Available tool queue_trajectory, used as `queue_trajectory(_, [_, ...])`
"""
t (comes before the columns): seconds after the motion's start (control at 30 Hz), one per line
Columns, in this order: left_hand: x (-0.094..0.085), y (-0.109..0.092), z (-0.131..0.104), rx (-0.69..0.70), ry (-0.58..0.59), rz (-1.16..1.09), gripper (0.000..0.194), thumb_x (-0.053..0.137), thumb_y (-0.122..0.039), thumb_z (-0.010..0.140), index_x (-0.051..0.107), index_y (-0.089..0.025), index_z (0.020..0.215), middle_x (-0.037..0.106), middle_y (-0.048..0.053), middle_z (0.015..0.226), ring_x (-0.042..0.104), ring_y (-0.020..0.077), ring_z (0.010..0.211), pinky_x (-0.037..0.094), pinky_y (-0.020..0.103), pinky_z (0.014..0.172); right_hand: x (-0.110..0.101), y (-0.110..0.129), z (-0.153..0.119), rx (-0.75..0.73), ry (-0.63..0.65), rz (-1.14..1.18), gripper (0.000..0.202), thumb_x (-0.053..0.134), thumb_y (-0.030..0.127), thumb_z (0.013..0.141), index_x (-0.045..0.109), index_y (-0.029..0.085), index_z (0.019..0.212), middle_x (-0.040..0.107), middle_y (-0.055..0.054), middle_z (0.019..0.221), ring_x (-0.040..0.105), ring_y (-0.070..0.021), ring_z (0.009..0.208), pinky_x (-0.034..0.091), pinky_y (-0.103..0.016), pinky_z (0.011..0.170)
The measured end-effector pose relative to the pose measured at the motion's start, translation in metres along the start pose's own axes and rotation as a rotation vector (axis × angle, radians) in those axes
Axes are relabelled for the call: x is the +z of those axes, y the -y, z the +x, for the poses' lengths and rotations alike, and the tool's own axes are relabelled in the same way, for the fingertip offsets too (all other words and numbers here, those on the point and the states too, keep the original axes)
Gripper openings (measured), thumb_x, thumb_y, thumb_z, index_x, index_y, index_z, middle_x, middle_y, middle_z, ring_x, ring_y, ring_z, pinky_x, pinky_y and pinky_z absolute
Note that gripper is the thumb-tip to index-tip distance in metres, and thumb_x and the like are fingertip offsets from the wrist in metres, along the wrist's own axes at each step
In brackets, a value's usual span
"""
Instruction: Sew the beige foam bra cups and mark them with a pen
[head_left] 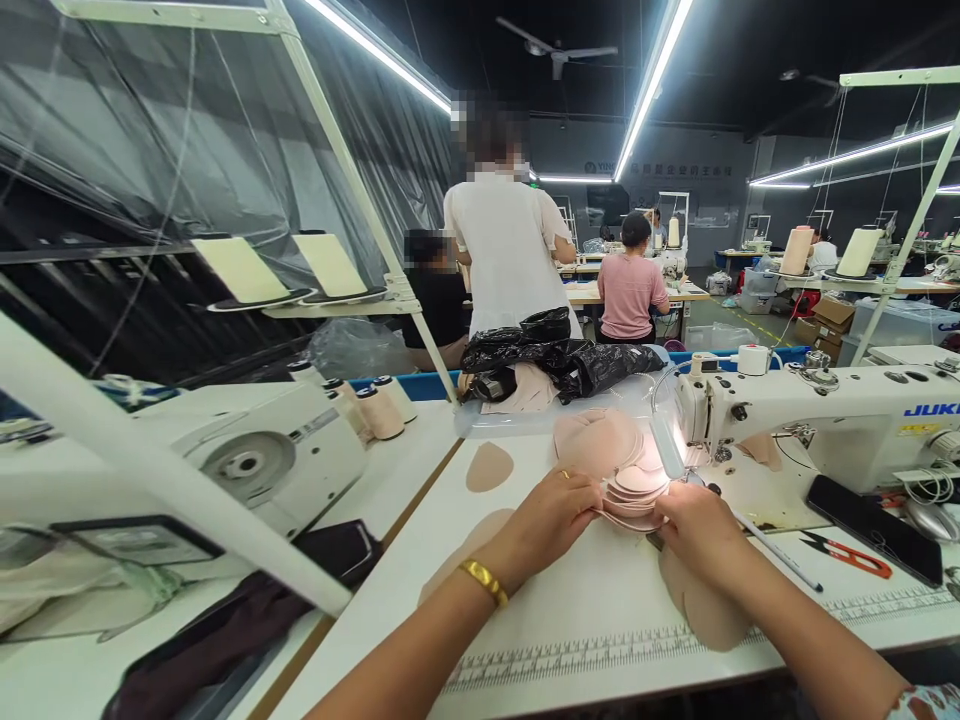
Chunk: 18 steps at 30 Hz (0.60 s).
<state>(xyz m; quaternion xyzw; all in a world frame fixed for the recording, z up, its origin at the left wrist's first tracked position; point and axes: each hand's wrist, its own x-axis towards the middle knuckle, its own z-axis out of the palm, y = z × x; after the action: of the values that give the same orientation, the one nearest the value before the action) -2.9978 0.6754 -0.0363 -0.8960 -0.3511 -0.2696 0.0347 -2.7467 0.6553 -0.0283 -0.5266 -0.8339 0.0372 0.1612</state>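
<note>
My left hand [551,515] and my right hand [697,528] both grip the near edge of a stack of pink fabric pieces [634,490] on the white sewing table [570,610]. The stack lies just left of the needle of a white sewing machine [817,415], under its bright lamp. More pink rounded pieces [596,440] fan out behind the stack. A single pink piece [489,466] lies apart to the left, and another [705,610] lies under my right forearm. A gold bangle [484,580] is on my left wrist.
Red-handled snips [847,553], a black phone [874,515] and a white pen [776,552] lie right of my hands. A black plastic bag [562,360] sits behind the pieces. A second machine [255,455] and thread cones [379,410] stand left. Several people work beyond the table.
</note>
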Motion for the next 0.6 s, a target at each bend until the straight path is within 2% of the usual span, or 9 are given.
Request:
queue_trajectory(0.17, [-0.004, 0.002, -0.009, -0.071, -0.018, -0.039, 0.017, 0.061, -0.007, 0.091, 0.064, -0.022, 0.083, 0.078, 0.0, 0.1, 0.071, 0.0202, 0.095, 0.053, 0.034, 0.086, 0.0, 0.004, 0.002, 0.076, -0.006, -0.001, 0.018, 0.059, 0.006, 0.082, 0.069, 0.02, 0.079, 0.069, -0.003, 0.089, 0.057, -0.0163, 0.077, 0.023, -0.028, 0.06])
queue_trajectory(0.37, [-0.013, 0.007, -0.021, -0.149, -0.045, -0.073, 0.015, 0.059, -0.015, 0.093, 0.066, -0.022, 0.082, 0.079, 0.001, 0.098, 0.074, 0.0197, 0.091, 0.056, 0.033, 0.084, -0.003, 0.004, 0.0, 0.121, -0.018, 0.012, 0.018, 0.059, 0.006, 0.084, 0.067, 0.02, 0.075, 0.066, -0.002, 0.084, 0.054, -0.0148, 0.073, 0.022, -0.027, 0.058])
queue_trajectory(0.6, [-0.019, 0.004, -0.028, -0.153, -0.011, -0.087, 0.016, 0.056, -0.013, 0.092, 0.066, -0.022, 0.084, 0.078, 0.001, 0.1, 0.072, 0.0198, 0.091, 0.055, 0.034, 0.085, 0.001, 0.006, 0.002, 0.036, -0.043, 0.052, 0.021, 0.057, 0.003, 0.082, 0.067, 0.021, 0.076, 0.063, -0.001, 0.082, 0.053, -0.0148, 0.072, 0.023, -0.026, 0.059])
